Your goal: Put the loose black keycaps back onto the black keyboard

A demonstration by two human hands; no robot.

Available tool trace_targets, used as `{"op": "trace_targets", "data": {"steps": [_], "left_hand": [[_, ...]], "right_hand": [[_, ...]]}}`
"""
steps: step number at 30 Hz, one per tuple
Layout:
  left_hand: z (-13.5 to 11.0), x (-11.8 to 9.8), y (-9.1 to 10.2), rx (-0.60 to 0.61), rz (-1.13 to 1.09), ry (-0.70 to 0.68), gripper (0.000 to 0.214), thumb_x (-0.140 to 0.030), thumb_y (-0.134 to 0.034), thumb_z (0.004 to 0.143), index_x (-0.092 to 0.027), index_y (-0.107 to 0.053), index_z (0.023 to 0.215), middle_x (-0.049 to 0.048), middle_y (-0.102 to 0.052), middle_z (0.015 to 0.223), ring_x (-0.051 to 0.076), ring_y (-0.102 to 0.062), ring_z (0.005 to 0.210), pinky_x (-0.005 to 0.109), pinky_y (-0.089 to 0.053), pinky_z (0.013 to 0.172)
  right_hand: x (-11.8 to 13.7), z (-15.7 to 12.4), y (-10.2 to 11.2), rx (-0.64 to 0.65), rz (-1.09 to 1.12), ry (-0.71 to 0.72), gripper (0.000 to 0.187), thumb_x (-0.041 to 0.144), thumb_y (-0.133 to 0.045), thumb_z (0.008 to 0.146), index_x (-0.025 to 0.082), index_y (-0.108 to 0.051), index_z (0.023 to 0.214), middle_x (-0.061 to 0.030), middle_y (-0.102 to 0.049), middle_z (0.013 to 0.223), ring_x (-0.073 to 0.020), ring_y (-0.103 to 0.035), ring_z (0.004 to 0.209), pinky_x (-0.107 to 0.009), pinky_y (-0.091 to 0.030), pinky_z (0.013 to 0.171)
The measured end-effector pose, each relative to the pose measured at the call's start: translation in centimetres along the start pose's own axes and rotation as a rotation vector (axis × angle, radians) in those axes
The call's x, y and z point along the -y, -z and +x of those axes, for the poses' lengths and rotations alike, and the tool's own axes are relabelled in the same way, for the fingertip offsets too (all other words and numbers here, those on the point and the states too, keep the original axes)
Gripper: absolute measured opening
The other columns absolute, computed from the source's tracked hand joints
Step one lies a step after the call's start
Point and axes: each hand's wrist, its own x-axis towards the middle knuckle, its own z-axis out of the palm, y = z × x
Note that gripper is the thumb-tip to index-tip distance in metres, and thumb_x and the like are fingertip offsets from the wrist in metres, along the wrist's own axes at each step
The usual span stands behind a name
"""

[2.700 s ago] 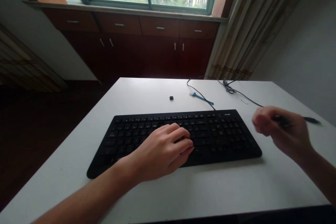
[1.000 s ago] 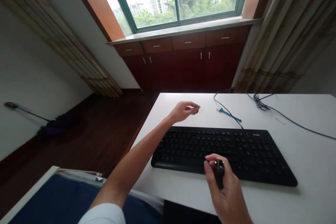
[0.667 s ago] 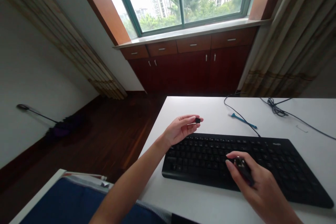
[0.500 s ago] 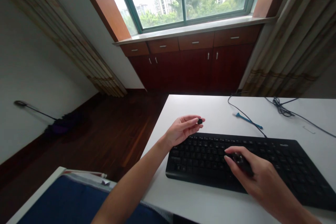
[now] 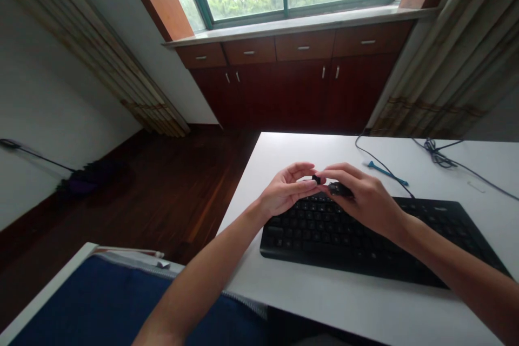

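Observation:
Over the far left part of the black keyboard (image 5: 324, 248), my left hand (image 5: 286, 189) pinches a small black piece (image 5: 316, 179) that looks like a keycap. My right hand (image 5: 363, 197) meets it there, its fingertips at the same piece. A dark, stubby object (image 5: 339, 189) is held under the curled fingers of my right hand; its kind is hard to make out. Both hands are closed and hide some of the upper keys.
A blue plastic tool (image 5: 387, 173) lies behind the keyboard, with the keyboard's cable across it. A bundled cable (image 5: 438, 154) and a thin bent wire (image 5: 476, 187) are on the white table (image 5: 292, 151) at right. A blue padded surface (image 5: 81, 303) stands at lower left.
My right hand has moved up and left from above the keyboard's middle, bringing the dark object with it, and now touches the small black piece in my left hand. The view has tilted down slightly.

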Motion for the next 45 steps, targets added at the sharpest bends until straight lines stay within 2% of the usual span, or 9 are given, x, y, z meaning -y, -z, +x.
{"op": "trace_targets", "data": {"steps": [8,17,21,23,26,29,32,37,45], "left_hand": [[0.0,-0.5,-0.2,-0.029,0.049,-0.015,0.050,-0.006,-0.078,0.078,-0.020,-0.061,0.123,0.0030,-0.069,0.112,0.013,-0.071,0.097,0.023,-0.058,0.091],[0.0,-1.0,0.5,-0.036,0.238,0.006,0.074,-0.014,-0.080,0.077,-0.026,-0.048,0.143,0.0081,-0.062,0.132,0.019,-0.070,0.107,0.033,-0.057,0.101],[0.1,-1.4,0.5,-0.024,0.276,-0.048,0.067,-0.022,-0.078,0.082,-0.027,-0.050,0.142,0.0077,-0.061,0.133,0.020,-0.069,0.107,0.036,-0.056,0.101],[0.4,-1.4,1.0,-0.094,0.379,-0.111,0.058,-0.031,-0.075,0.085,-0.026,-0.052,0.138,0.0088,-0.062,0.130,0.018,-0.070,0.100,0.035,-0.057,0.095],[1.4,-1.1,2.6,-0.332,0.634,-0.242,0.046,-0.036,-0.076,0.084,-0.019,-0.061,0.123,0.0073,-0.067,0.111,0.012,-0.066,0.084,0.025,-0.055,0.078],[2.2,-0.9,4.4,-0.457,0.725,-0.293,0.039,-0.036,-0.074,0.084,-0.015,-0.063,0.115,0.0062,-0.067,0.101,0.010,-0.063,0.078,0.022,-0.051,0.072],[2.5,-0.9,5.3,-0.468,0.758,-0.298,0.037,-0.035,-0.072,0.085,-0.015,-0.063,0.115,0.0054,-0.067,0.098,0.010,-0.061,0.075,0.022,-0.049,0.069],[2.3,-0.7,5.0,-0.454,0.799,-0.282,0.038,-0.036,-0.073,0.085,-0.014,-0.064,0.115,0.0053,-0.066,0.098,0.010,-0.060,0.073,0.022,-0.048,0.067],[2.4,-0.4,4.9,-0.436,0.811,-0.279,0.035,-0.037,-0.072,0.086,-0.013,-0.066,0.111,0.0064,-0.067,0.098,0.011,-0.059,0.076,0.022,-0.049,0.068]], "right_hand": [[-0.6,1.0,0.6,0.035,-0.053,0.075,0.030,0.016,-0.059,0.092,0.025,-0.067,0.120,-0.0060,-0.068,0.122,-0.0202,-0.068,0.102,-0.033,-0.055,0.086],[-0.2,4.6,2.6,0.314,-0.042,0.133,0.024,0.015,-0.060,0.090,0.022,-0.072,0.110,-0.0026,-0.074,0.112,-0.0192,-0.071,0.095,-0.029,-0.052,0.083],[0.1,6.0,3.9,0.259,0.006,0.087,0.017,0.029,-0.066,0.091,0.017,-0.074,0.100,-0.0047,-0.075,0.101,-0.0188,-0.070,0.090,-0.029,-0.052,0.082],[-0.1,5.4,4.7,0.159,0.030,0.012,0.020,0.036,-0.068,0.090,0.019,-0.074,0.098,-0.0035,-0.075,0.100,-0.0191,-0.069,0.090,-0.030,-0.053,0.084],[-1.1,2.4,5.2,0.067,0.022,-0.095,0.020,0.040,-0.069,0.090,0.022,-0.075,0.092,-0.0035,-0.076,0.100,-0.0202,-0.070,0.091,-0.032,-0.054,0.086],[-2.3,-1.4,4.4,0.179,0.007,-0.143,0.017,0.034,-0.065,0.093,0.024,-0.076,0.101,-0.0043,-0.075,0.107,-0.0205,-0.070,0.093,-0.035,-0.055,0.087],[-2.5,-3.8,2.5,0.275,-0.017,-0.164,0.017,0.027,-0.062,0.094,0.025,-0.075,0.104,-0.0028,-0.075,0.110,-0.0195,-0.071,0.094,-0.035,-0.056,0.087],[-1.6,-4.2,0.1,0.321,-0.060,-0.144,0.018,0.021,-0.060,0.093,0.025,-0.075,0.102,-0.0010,-0.074,0.114,-0.0187,-0.072,0.096,-0.035,-0.058,0.087],[-1.8,-4.9,0.7,0.383,-0.062,-0.076,0.035,0.011,-0.059,0.088,0.025,-0.072,0.117,-0.0031,-0.071,0.125,-0.0207,-0.071,0.104,-0.037,-0.059,0.091]]}}
